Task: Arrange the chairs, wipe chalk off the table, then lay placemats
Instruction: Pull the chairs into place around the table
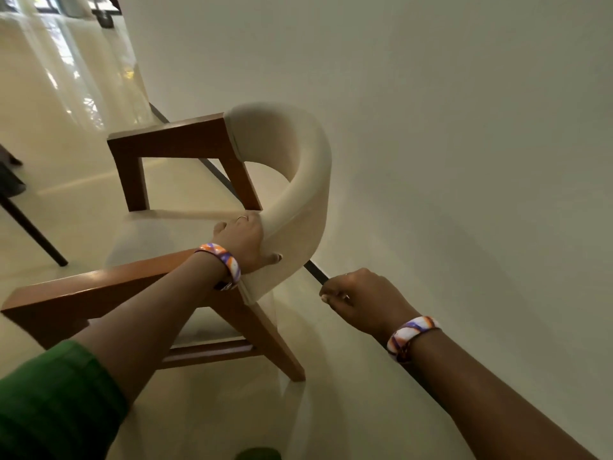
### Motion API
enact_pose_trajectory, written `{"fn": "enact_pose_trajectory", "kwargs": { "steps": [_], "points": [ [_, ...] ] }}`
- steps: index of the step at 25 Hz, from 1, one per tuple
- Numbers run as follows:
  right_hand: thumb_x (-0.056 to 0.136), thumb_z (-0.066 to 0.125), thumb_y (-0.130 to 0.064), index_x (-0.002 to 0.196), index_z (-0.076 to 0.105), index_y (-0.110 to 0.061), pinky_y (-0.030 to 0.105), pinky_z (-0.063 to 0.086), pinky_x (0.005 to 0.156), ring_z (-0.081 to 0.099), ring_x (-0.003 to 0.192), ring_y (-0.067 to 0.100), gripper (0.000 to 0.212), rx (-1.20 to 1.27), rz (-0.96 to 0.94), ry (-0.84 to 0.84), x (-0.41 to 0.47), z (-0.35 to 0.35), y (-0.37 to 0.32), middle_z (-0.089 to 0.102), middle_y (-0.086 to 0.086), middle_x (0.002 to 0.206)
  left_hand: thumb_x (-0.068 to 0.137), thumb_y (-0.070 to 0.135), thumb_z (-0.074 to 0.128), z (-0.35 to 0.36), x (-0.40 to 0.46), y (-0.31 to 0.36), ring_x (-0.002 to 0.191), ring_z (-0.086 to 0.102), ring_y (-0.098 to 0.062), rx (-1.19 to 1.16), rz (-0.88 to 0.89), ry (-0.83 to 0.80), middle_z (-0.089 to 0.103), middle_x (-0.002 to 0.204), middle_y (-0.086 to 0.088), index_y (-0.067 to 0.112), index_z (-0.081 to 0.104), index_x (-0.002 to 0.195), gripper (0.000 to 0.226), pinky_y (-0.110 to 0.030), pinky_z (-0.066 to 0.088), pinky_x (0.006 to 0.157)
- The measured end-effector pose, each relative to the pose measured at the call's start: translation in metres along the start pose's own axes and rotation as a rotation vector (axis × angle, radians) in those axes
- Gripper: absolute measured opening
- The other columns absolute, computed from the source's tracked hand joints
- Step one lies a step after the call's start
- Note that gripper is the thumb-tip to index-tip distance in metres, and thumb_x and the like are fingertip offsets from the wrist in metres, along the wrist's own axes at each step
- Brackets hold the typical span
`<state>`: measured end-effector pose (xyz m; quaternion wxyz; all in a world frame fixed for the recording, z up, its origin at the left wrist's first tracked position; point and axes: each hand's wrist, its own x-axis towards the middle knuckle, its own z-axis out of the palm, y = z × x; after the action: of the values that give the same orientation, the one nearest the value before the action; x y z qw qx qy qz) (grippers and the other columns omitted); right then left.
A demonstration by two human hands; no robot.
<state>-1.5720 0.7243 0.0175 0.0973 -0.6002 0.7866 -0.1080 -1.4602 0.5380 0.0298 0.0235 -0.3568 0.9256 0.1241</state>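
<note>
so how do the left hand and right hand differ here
The left hand grips the cream padded backrest of the chair, fingers over its top edge; the right hand touches nothing. The left hand's thumb presses the backrest's outer face, while the right hand's fingers are curled into a loose fist in the air, apart from the chair, above the floor beside the wall. Both wrists wear a similar orange, purple and white bangle.

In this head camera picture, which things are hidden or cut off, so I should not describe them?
- Fingers of the left hand: curled behind the chair backrest, hidden in the head view.
- Right hand: fingers curled; whether they hold anything cannot be told.
- Dark furniture leg: cut off by the left edge.
- The table to wipe: not in view.
</note>
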Motion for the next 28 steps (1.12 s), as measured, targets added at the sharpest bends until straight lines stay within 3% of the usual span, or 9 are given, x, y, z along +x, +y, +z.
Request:
{"fn": "enact_pose_trajectory", "kwargs": {
  "steps": [5, 8, 10, 13, 15, 17, 19, 22, 28],
  "points": [
    [0.094, 0.048, -0.025, 0.105, 0.069, -0.016, 0.038, 0.053, 0.067, 0.065, 0.079, 0.027, 0.025, -0.035, -0.238, 0.158, 0.059, -0.023, 0.053, 0.072, 0.007, 0.09, 0.076, 0.047, 0.068, -0.022, 0.058, 0.041, 0.094, 0.055, -0.021, -0.084, -0.003, -0.05, 0.055, 0.111, -0.009, 0.006, 0.036, 0.129, 0.074, -0.025, 0.047, 0.073],
    [0.09, 0.047, -0.025, 0.093, 0.071, -0.009, 0.027, 0.049, 0.052, 0.063, 0.059, 0.027, 0.029, -0.012, -0.401, 0.414, 0.111, -0.042, 0.075, 0.07, 0.009, 0.073, 0.077, 0.04, 0.07, -0.027, 0.105, 0.066, 0.084, 0.052, -0.019, -0.194, -0.085, 0.049, 0.052, 0.095, -0.006, 0.004, 0.047, 0.119, 0.061, -0.025, 0.045, 0.068],
    [0.091, 0.043, -0.025, 0.09, 0.07, -0.006, 0.02, 0.043, 0.057, 0.063, 0.061, 0.027, 0.033, 0.009, -0.438, 0.517, 0.143, -0.056, 0.087, 0.07, 0.011, 0.076, 0.08, 0.035, 0.066, -0.036, 0.134, 0.078, 0.08, 0.053, -0.019, -0.224, -0.145, 0.011, 0.054, 0.089, -0.008, 0.001, 0.056, 0.11, 0.046, -0.025, 0.044, 0.069],
    [0.092, 0.037, -0.025, 0.108, 0.067, -0.006, 0.033, 0.051, 0.079, 0.065, 0.093, 0.03, 0.039, 0.027, -0.48, 0.526, 0.199, -0.071, 0.111, 0.069, 0.015, 0.106, 0.079, 0.042, 0.065, -0.046, 0.168, 0.083, 0.081, 0.055, -0.019, -0.243, -0.152, -0.069, 0.057, 0.086, -0.007, 0.006, 0.061, 0.103, 0.043, -0.025, 0.045, 0.069],
    [0.093, 0.03, -0.032, 0.121, 0.063, -0.012, 0.041, 0.039, 0.101, 0.05, 0.125, 0.029, 0.047, 0.065, -0.478, 0.405, 0.236, -0.072, 0.12, 0.059, 0.01, 0.129, 0.076, 0.044, 0.067, -0.045, 0.178, 0.077, 0.081, 0.057, -0.018, -0.334, -0.134, -0.07, 0.06, 0.088, -0.007, 0.008, 0.063, 0.103, 0.046, -0.023, 0.047, 0.065],
    [0.092, 0.026, -0.036, 0.114, 0.067, -0.014, 0.039, 0.023, 0.111, 0.037, 0.136, 0.026, 0.051, 0.103, -0.515, 0.365, 0.261, -0.066, 0.119, 0.058, 0.007, 0.132, 0.073, 0.044, 0.069, -0.042, 0.176, 0.075, 0.078, 0.056, -0.014, -0.385, -0.129, -0.037, 0.062, 0.09, -0.006, 0.011, 0.064, 0.101, 0.044, -0.02, 0.046, 0.061],
    [0.091, 0.03, -0.03, 0.094, 0.071, -0.01, 0.039, 0.027, 0.109, 0.051, 0.124, 0.028, 0.047, 0.046, -0.67, 0.462, 0.279, -0.061, 0.119, 0.069, 0.01, 0.11, 0.071, 0.042, 0.072, -0.041, 0.174, 0.076, 0.074, 0.053, -0.011, -0.374, -0.147, -0.014, 0.059, 0.087, -0.003, 0.013, 0.063, 0.098, 0.041, -0.019, 0.042, 0.056],
    [0.086, 0.034, -0.028, 0.076, 0.071, -0.006, 0.04, 0.043, 0.094, 0.067, 0.084, 0.03, 0.044, 0.047, -0.894, 0.549, 0.299, -0.06, 0.123, 0.071, 0.01, 0.08, 0.071, 0.04, 0.072, -0.044, 0.18, 0.073, 0.072, 0.053, -0.012, -0.367, -0.153, -0.04, 0.056, 0.08, 0.0, 0.013, 0.063, 0.095, 0.037, -0.018, 0.04, 0.054],
    [0.084, 0.033, -0.026, 0.068, 0.067, -0.004, 0.036, 0.044, 0.079, 0.062, 0.066, 0.03, 0.044, 0.042, -0.993, 0.621, 0.328, -0.062, 0.137, 0.069, 0.011, 0.071, 0.068, 0.038, 0.076, -0.047, 0.205, 0.072, 0.069, 0.052, -0.01, -0.412, -0.165, -0.06, 0.058, 0.083, 0.001, 0.016, 0.062, 0.097, 0.039, -0.017, 0.041, 0.052]
  ]
}}
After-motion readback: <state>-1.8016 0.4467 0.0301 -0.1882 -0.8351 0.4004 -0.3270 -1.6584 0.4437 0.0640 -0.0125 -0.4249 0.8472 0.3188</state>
